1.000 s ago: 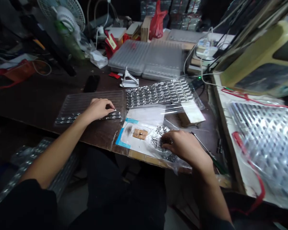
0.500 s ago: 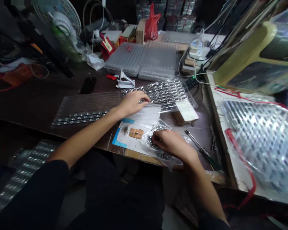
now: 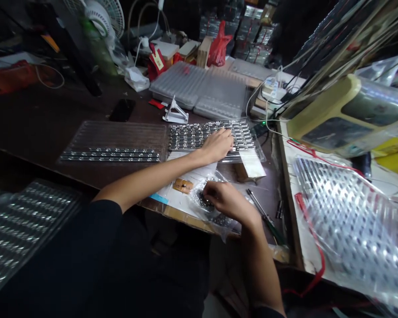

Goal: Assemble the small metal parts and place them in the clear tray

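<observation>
My left hand (image 3: 219, 144) reaches across to the right part of a clear plastic tray filled with rows of shiny metal cylindrical parts (image 3: 189, 136). Its fingers curl down onto the rows, and what they grip is hidden. Nearer the front edge, my right hand (image 3: 226, 201) pinches its fingers over an open clear plastic bag (image 3: 199, 204) of small dark metal pieces. Anything between those fingertips is too small to make out. Left of the bag, a tan block (image 3: 183, 186) lies on white paper (image 3: 172, 198) with blue tape.
A second clear tray (image 3: 119, 134) holds a few rows of metal parts at its front. Right of my right hand lie a screwdriver (image 3: 268, 223) and a wood block (image 3: 250, 167). A white stand (image 3: 175, 112), phone (image 3: 122, 110) and stacked trays (image 3: 222, 90) sit farther back.
My left hand has moved right along the filled tray, from its left end to its right part. My right hand stays at the bag. The camera view has shifted slightly.
</observation>
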The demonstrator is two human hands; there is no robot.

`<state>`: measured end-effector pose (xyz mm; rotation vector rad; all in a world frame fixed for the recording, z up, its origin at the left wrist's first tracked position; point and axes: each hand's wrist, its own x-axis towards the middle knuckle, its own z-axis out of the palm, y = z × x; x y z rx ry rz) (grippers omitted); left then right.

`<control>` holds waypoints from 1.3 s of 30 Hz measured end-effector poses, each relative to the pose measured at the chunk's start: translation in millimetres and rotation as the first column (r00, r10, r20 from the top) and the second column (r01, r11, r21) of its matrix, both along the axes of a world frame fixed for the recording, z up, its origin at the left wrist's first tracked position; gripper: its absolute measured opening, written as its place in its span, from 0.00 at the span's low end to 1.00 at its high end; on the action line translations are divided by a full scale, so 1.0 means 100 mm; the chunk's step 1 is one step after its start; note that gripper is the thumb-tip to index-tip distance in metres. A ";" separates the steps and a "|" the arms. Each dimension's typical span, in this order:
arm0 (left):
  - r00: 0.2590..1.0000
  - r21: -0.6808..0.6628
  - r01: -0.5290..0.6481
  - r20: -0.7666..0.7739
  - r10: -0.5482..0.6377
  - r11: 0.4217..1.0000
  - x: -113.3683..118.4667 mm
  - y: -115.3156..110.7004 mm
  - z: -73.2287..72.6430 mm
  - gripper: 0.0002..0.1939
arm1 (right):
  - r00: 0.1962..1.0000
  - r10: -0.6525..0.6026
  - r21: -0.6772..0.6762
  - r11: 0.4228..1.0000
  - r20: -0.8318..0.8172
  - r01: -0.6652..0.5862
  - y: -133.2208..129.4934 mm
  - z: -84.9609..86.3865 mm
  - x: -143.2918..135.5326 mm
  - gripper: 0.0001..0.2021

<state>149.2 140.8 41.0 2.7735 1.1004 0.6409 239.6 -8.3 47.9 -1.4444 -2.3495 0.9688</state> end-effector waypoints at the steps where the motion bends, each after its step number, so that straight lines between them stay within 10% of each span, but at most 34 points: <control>1: 1.000 0.008 0.003 -0.004 -0.003 1.000 0.01 0.00 0.01 0.06 | 1.000 -0.002 0.005 1.000 -0.002 0.002 0.00 0.00 -0.01 0.09; 5: 0.999 -0.027 0.019 0.035 -0.018 0.999 -0.12 -0.07 0.09 0.06 | 1.000 -0.003 0.005 1.000 0.016 0.003 0.03 0.02 -0.01 0.09; 10: 0.986 -0.233 0.059 0.167 -0.020 0.971 -0.85 -0.44 0.11 0.06 | 0.998 -0.049 0.095 0.994 -0.044 0.053 0.06 -0.02 0.00 0.10; 17: 0.982 -0.257 -0.146 0.079 0.172 0.955 -1.79 -1.14 -0.30 0.08 | 0.988 -0.081 0.192 0.976 -0.130 0.105 0.08 -0.04 -0.13 0.12; 26: 0.871 -0.351 -0.009 0.457 0.180 0.936 -1.64 -1.22 -0.43 0.05 | 0.978 -0.108 0.225 0.963 -0.178 0.147 0.11 -0.12 -0.24 0.13; 39: 0.928 -0.359 -0.003 0.347 0.137 0.933 -1.64 -1.23 -0.49 0.05 | 0.987 -0.128 0.202 0.968 -0.102 0.146 0.10 -0.22 -0.43 0.11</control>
